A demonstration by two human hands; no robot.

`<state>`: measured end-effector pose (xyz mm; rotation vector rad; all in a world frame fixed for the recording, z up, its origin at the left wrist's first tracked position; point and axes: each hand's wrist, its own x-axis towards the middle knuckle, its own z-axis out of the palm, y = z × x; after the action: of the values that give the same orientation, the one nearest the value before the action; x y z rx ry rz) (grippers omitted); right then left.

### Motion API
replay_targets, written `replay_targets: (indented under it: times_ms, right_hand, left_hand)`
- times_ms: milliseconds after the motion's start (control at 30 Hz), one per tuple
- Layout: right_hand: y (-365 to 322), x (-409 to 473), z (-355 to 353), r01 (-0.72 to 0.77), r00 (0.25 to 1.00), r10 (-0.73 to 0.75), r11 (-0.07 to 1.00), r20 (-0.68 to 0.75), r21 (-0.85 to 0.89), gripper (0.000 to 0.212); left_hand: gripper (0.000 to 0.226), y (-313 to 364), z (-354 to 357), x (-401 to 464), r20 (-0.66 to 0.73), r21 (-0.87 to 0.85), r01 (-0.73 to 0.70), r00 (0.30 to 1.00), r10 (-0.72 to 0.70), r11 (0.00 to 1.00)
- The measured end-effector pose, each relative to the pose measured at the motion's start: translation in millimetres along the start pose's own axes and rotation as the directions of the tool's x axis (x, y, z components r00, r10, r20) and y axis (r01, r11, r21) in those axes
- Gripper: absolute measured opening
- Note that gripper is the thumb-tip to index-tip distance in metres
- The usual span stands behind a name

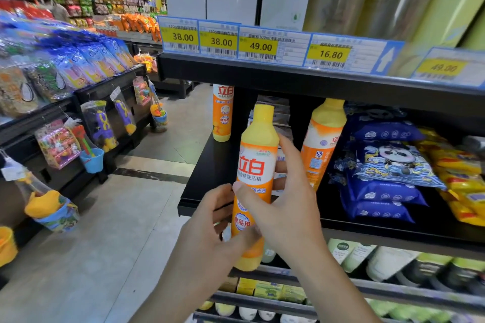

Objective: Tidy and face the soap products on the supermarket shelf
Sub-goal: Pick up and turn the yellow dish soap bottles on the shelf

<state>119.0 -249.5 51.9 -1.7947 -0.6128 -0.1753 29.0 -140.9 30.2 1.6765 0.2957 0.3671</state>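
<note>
We hold one orange bottle [256, 178] upright in front of the black shelf [210, 165], label facing us. Left hand [210, 231] grips its lower body; right hand [291, 204] wraps the middle. Two more bottles [222, 113] stand behind.

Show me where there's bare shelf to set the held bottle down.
Both hands, left and right, grip the held bottle. Bare black shelf lies between the left bottle and the front lip. It is crowded to the right: the right bottle, then blue packs and yellow packs.
</note>
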Motion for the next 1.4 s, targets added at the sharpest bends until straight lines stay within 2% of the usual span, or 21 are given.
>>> replay_targets:
  times_ms: [100,233,300,400,467,533,600,667,700,800,867,933,1000,1100,1267,1400]
  right_hand:
    - [-0.4,-2.4,-1.6,-0.007,0.998,0.003,0.998,0.069,0.063,0.09]
    - [-2.3,-5.0,-1.2,-0.043,0.988,0.022,0.989,0.151,0.14,0.089]
    - [-4.9,-6.4,-1.3,-0.028,0.986,0.008,0.993,0.168,0.117,0.089]
    - [-7.0,-8.8,-5.8,-0.053,0.982,0.039,0.996,0.183,0.073,0.084]
    - [-10.4,-10.7,-14.9,-0.041,0.995,0.037,0.998,0.098,0.039,0.075]
    - [-12.9,-9.0,-29.4,0.026,0.993,-0.03,0.999,-0.115,-0.029,0.058]
    - [-11.9,-0.5,-44.4,0.089,0.934,-0.133,0.986,-0.333,-0.145,0.046]
    - [-8.9,11.5,-53.6,0.059,0.889,-0.137,0.98,-0.437,-0.188,0.055]
    - [-7.9,18.4,-55.8,0.008,0.894,-0.098,0.979,-0.437,-0.203,0.066]
    - [-5.6,39.3,-54.8,-0.161,0.935,0.068,0.956,-0.349,-0.245,0.101]
    - [-3.0,53.0,-52.8,-0.243,0.934,0.165,0.943,-0.316,-0.225,0.108]
    - [2.8,62.6,-50.8,-0.325,0.923,0.258,0.92,-0.284,-0.221,0.103]
    - [10.0,66.3,-48.7,-0.38,0.912,0.314,0.89,-0.265,-0.252,0.085]
    - [16.5,67.2,-50.4,-0.372,0.912,0.288,0.881,-0.292,-0.292,0.059]
    - [13.5,61.7,-58.7,-0.312,0.932,0.232,0.903,-0.277,-0.296,0.043]
    - [5.7,44.8,-65.0,-0.314,0.939,0.252,0.905,-0.236,-0.285,0.04]
  left_hand:
    - [0.085,-4.6,-11.6,8.4,0.068,-0.018,-0.047,0.997,0.048,0.999]
    - [0.066,-2.6,-18.4,16.3,0.185,-0.08,0.007,0.983,0.007,0.997]
    - [0.05,-1.1,-17.8,16.6,0.197,-0.071,0.002,0.98,0.012,0.997]
    - [0.046,-3.9,-14.8,14.9,0.149,-0.085,-0.013,0.989,0.026,0.996]
    - [0.045,-9.6,-15.3,14.4,0.113,-0.102,0.003,0.994,0.009,0.995]
    - [0.046,-15.3,-17.6,14.7,0.076,-0.114,0.028,0.997,-0.019,0.993]
    - [0.057,-20.2,-19.3,16.4,0.036,-0.114,0.034,0.999,-0.03,0.993]
    - [0.06,-21.8,-20.9,18.4,0.023,-0.131,0.035,0.999,-0.033,0.991]
    - [0.057,-21.0,-21.6,19.3,0.023,-0.136,0.033,0.999,-0.031,0.99]
    - [0.046,-17.1,-24.5,23.0,0.048,-0.146,0.026,0.999,-0.019,0.989]
    - [0.048,-17.6,-26.9,25.3,0.055,-0.152,0.027,0.998,-0.019,0.988]
    - [0.047,-19.2,-28.9,27.1,0.077,-0.165,0.033,0.997,-0.02,0.986]
    - [0.05,-21.7,-30.1,27.8,0.097,-0.175,0.039,0.995,-0.022,0.984]
    - [0.061,-25.5,-30.9,27.4,0.107,-0.185,0.044,0.994,-0.024,0.982]
    - [0.055,-27.3,-30.1,32.4,0.144,-0.171,0.048,0.989,-0.023,0.984]
    - [0.044,-25.9,-24.1,36.3,0.182,-0.145,0.049,0.983,-0.022,0.988]
